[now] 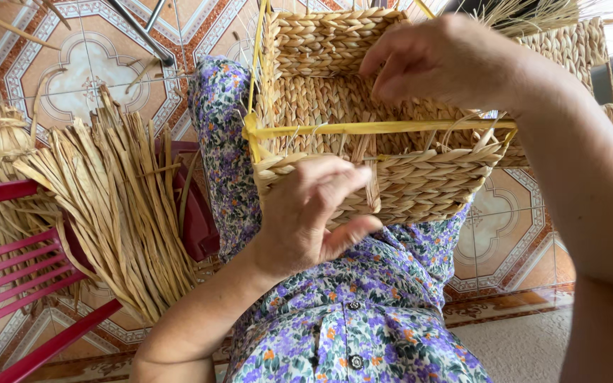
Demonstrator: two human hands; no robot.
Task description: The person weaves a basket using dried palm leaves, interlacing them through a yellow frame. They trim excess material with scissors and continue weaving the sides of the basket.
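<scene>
Straw-braided rectangular basket (363,106): left hand (306,213) fingers pinch a flat strand (372,181), right hand (448,60) fingers curl inside, empty.

Woven straw basket (406,181), rectangular, half-finished, yellow frame at its rim, resting on the lap, opening facing up; 1 loose strand (372,181) hanging over the near wall.

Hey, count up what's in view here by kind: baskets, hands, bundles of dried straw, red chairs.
Woven basket: 1
Hands: 2, left hand and right hand
Dried straw bundle: 1
Red chair: 1
Total: 5
</scene>
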